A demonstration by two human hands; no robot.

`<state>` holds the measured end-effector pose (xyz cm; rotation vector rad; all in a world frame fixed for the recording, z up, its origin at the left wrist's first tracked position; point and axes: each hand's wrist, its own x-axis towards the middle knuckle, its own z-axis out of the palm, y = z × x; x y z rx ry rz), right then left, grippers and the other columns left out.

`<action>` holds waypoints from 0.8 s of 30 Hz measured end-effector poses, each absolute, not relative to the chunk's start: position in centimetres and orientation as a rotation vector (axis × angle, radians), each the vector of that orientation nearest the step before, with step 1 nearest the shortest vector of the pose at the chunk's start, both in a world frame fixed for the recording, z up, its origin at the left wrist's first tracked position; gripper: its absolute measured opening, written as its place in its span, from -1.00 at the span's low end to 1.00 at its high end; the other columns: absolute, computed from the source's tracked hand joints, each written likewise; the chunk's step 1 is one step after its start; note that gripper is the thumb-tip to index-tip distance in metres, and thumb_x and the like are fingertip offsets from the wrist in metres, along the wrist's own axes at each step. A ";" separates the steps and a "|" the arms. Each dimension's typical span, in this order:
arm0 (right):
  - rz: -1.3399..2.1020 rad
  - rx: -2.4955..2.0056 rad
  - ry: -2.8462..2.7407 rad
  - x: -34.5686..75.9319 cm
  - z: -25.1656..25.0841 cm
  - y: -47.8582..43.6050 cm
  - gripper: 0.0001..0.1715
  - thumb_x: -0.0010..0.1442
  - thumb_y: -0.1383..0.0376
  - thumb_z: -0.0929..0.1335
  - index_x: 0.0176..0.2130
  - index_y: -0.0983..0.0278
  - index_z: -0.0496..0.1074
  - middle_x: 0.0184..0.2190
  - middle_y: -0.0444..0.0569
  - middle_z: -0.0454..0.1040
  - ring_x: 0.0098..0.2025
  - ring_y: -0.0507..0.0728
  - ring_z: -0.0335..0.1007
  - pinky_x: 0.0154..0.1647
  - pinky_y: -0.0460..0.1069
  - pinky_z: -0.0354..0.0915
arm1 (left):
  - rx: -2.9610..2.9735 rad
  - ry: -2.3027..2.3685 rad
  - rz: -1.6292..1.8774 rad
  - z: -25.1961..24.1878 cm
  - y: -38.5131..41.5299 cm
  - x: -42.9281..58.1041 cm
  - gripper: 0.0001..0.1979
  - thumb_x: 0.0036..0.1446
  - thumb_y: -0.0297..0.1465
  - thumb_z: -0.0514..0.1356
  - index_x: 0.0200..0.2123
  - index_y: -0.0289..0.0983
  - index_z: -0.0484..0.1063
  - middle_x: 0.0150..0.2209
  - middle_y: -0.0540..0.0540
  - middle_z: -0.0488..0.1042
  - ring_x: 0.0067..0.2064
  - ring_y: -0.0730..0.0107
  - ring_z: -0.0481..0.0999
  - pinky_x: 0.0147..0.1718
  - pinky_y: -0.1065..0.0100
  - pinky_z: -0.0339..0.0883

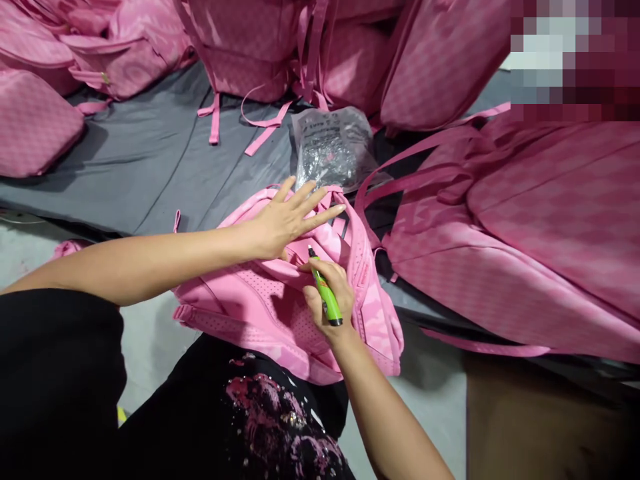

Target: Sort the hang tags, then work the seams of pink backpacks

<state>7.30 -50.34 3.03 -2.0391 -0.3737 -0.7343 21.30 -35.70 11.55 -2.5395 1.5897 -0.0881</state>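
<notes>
A pink backpack (240,300) with dotted mesh straps lies across my lap and the table's near edge. My left hand (290,217) is open over its upper part, fingers spread. In my right hand (333,283) is a green marker pen (326,297) with a black end, its pale tip pointing up and away from me. The right fingers rest against the backpack just below my left hand. Beyond the backpack sits a clear plastic bag (330,150) with small dark and shiny pieces inside; I cannot make out what they are.
A dark grey cloth (150,160) covers the table. Pink checkered backpacks stand along the back (245,47) and lie at the left (35,123). A large pink backpack (540,233) fills the right side, its straps reaching toward the one I handle. A brown box (525,413) is below right.
</notes>
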 end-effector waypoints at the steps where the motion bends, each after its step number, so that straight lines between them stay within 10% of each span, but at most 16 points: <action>1: -0.706 -2.027 -0.360 7.3 2.9 -50.3 -0.60 0.36 0.12 0.28 0.13 0.18 0.35 -0.16 0.03 0.60 -0.09 0.22 0.52 -0.03 0.18 0.41 | -2.540 1.576 -0.085 11.3 -35.8 21.2 0.16 0.00 -0.15 0.41 0.47 -0.28 -0.23 0.47 -0.42 -0.12 0.45 -0.29 -0.07 0.32 -0.22 -0.19; 24: -0.019 -2.618 -0.620 10.5 10.1 -53.2 -0.74 0.20 0.32 0.39 -0.09 0.19 0.56 -0.23 -0.02 0.68 -0.26 0.22 0.57 -0.23 0.12 0.40 | -2.624 1.438 -0.023 11.2 -36.7 20.9 -0.20 0.19 -0.36 0.21 0.43 -0.29 -0.03 0.42 -0.31 0.07 0.31 -0.12 0.19 0.27 -0.06 0.00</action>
